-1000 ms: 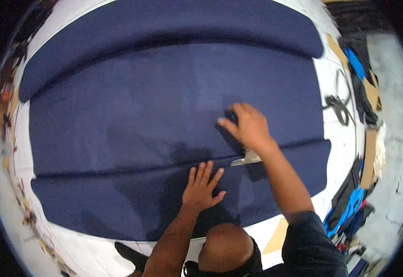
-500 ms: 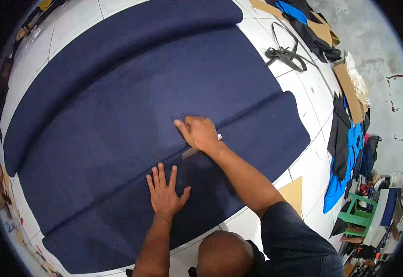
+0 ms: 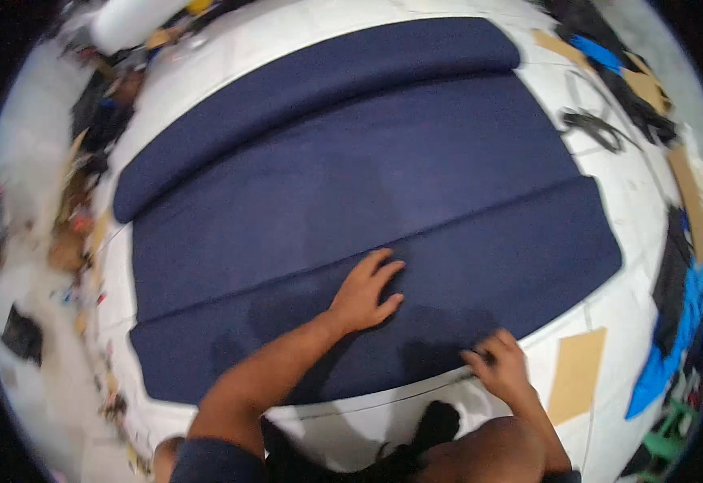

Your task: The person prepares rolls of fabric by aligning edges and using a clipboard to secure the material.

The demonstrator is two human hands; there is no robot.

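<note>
A large navy-blue fabric [image 3: 448,153] lies spread on the floor, with a fold ridge running across it. My left hand [image 3: 365,294] rests open on the near part, just below that ridge, its fingers apart. At the fabric's near edge, my right hand [image 3: 503,370] has its fingers curled toward the thumb. A small dark patch shows between them; blur hides whether it is a held thing or shadowed cloth.
White floor tiles [image 3: 416,410] surround the fabric. A tan cardboard piece [image 3: 578,374] lies to the right of my right hand. Black straps [image 3: 593,127] lie beyond the right edge. Blue cloth [image 3: 674,342] and a green plastic stool [image 3: 669,435] are farther right; clutter lines the left.
My right hand has left the fold and moved to the near edge. My left hand has shifted right along the fabric. The flat strip that was under my right hand no longer shows. The view has shifted.
</note>
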